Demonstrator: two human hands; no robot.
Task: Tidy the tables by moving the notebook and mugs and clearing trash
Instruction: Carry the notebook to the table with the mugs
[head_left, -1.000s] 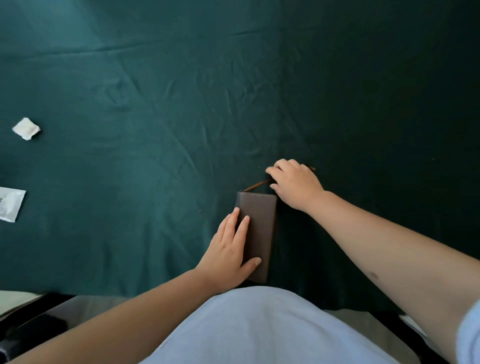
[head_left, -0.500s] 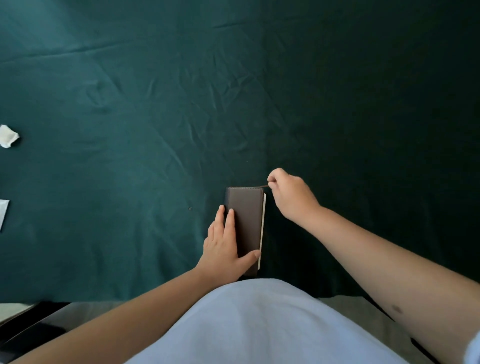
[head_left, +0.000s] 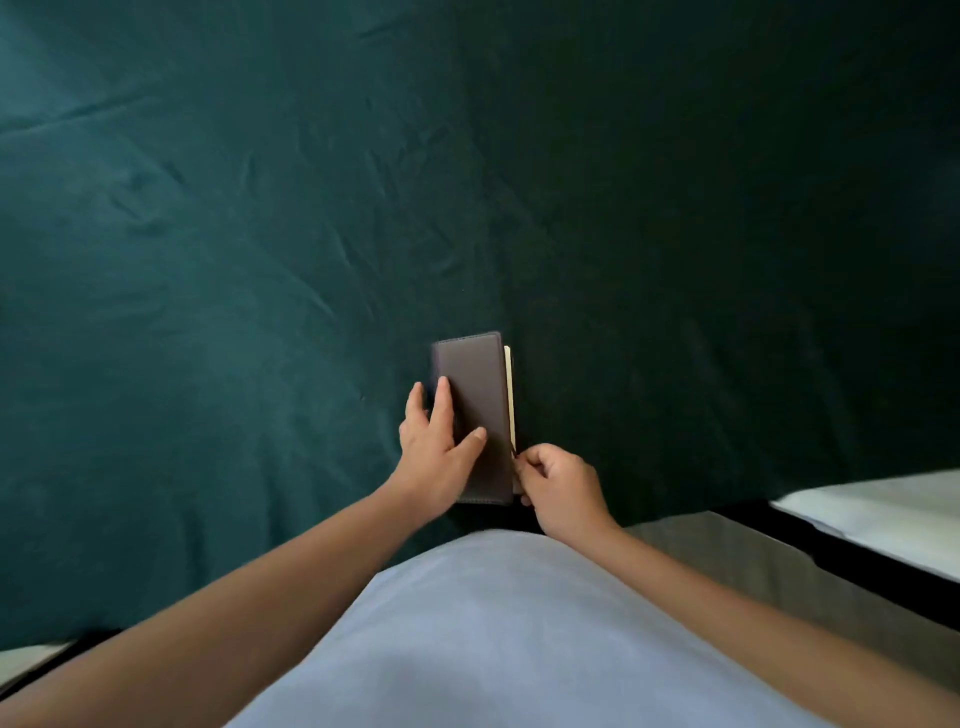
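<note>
A slim brown notebook (head_left: 475, 395) lies shut on the dark green tablecloth (head_left: 260, 260), near the table's front edge, with cream page edges showing along its right side. My left hand (head_left: 439, 449) rests flat on the cover's lower left, fingers spread and thumb across the cover. My right hand (head_left: 558, 486) sits at the notebook's lower right corner, fingers curled and pinching a thin dark strap or ribbon at the page edge. No mugs or trash are in view.
The green cloth covers the whole table ahead. A white surface with a dark frame (head_left: 883, 514) lies to the right below the table edge, and a pale strip (head_left: 31, 662) shows at the lower left. My light blue shirt fills the bottom.
My right hand has moved from the notebook's top right corner down to its lower right corner. The view shifted, so the white scraps at the left are out of frame.
</note>
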